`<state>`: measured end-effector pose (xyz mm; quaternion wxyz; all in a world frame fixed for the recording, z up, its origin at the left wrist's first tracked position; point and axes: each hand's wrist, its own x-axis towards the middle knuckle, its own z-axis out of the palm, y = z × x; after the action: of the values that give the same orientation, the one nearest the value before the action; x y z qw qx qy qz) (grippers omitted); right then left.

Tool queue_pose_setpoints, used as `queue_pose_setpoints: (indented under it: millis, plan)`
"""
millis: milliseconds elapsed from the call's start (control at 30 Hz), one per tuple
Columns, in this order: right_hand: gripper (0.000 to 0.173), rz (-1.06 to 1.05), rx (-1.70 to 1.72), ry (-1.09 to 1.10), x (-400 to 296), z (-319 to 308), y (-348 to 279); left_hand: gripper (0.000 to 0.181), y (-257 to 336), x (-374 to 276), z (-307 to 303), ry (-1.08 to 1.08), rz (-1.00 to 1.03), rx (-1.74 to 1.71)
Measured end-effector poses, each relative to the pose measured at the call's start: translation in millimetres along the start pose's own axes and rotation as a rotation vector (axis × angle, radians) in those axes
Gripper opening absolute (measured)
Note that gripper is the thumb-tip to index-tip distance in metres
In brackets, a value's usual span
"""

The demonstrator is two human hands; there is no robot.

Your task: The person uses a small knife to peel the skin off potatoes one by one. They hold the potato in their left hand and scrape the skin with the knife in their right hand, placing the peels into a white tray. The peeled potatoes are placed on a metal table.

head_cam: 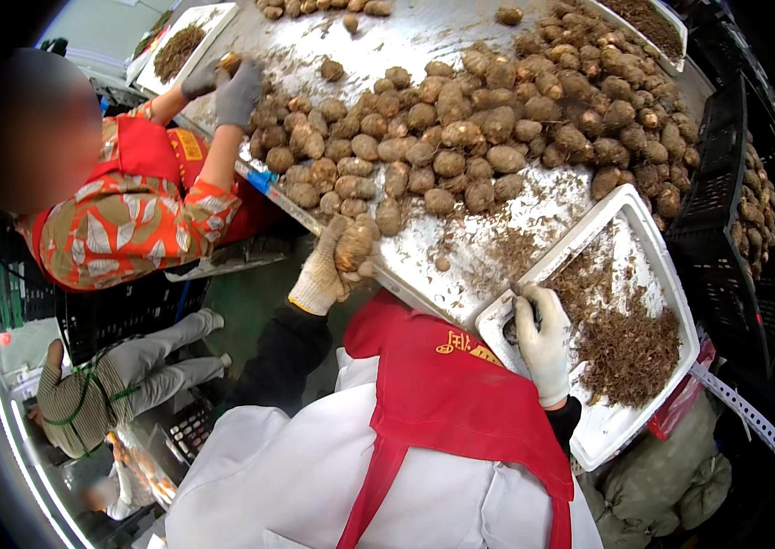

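Observation:
My left hand [322,267], in a knitted off-white glove, grips a taro corm [355,246] at the near edge of the metal table [421,237]. More brown, fibrous corms [449,137] lie heaped just beyond it. My right hand [543,343], also in a white glove, is over the near-left side of a white foam tray [668,288]. Its fingers are curled, and something small and dark shows by the fingertips; what it is, and whether it is held, is unclear. Brown fibrous scrapings [627,353] are piled in the tray to the right of this hand.
On the left a co-worker in grey gloves [240,92] holds a corm beside another foam tray [223,17]. A black plastic crate [716,185] with corms stands at right. Sacks [661,460] lie below the tray. Another person [92,398] stands farther off.

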<state>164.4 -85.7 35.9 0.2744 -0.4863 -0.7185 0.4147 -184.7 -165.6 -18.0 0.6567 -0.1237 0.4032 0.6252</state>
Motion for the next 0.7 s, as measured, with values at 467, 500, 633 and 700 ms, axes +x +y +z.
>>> queue_pose_setpoints:
  millis: [467,500,633,700]
  plan:
    - [0.017,0.065,-0.019,0.084,-15.7,-1.3,0.3,0.031,254.0,162.0,160.9,-0.443,0.540,0.059]
    - [0.018,0.073,-0.026,0.095,-15.2,-0.1,-0.5,0.031,248.3,164.3,181.9,-0.409,0.737,0.230]
    - [0.018,0.079,-0.057,0.142,-18.1,1.2,5.9,0.026,161.8,111.1,219.4,0.018,0.601,1.162]
    - [0.018,0.085,-0.037,0.140,-19.3,2.7,8.6,0.029,143.6,113.8,171.7,-0.015,0.595,1.604]
